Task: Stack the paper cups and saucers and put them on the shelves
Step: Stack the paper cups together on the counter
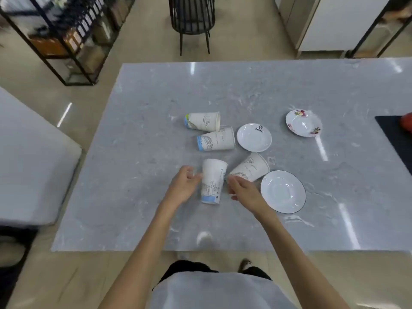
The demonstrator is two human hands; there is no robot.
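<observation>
Several white paper cups with blue bases lie on their sides on the grey marble table (142, 152). The nearest cup (213, 180) lies between my hands, blue base toward me. My left hand (184, 186) is open, fingertips at the cup's left side. My right hand (242, 189) is open just right of it, near the base of a second cup (250, 168). Two more cups (204, 121) (217, 139) lie farther back. A black-rimmed saucer (283, 191) sits right of my right hand, a plain white saucer (254, 137) behind it, and a floral dish (303, 123) at the far right.
A black metal shelf unit (66, 41) with bottles stands on the floor at the far left. A black chair (192, 21) stands beyond the table's far edge. A dark mat (394, 137) with a red object (406, 122) lies at the table's right edge. Another grey surface (29, 157) lies left.
</observation>
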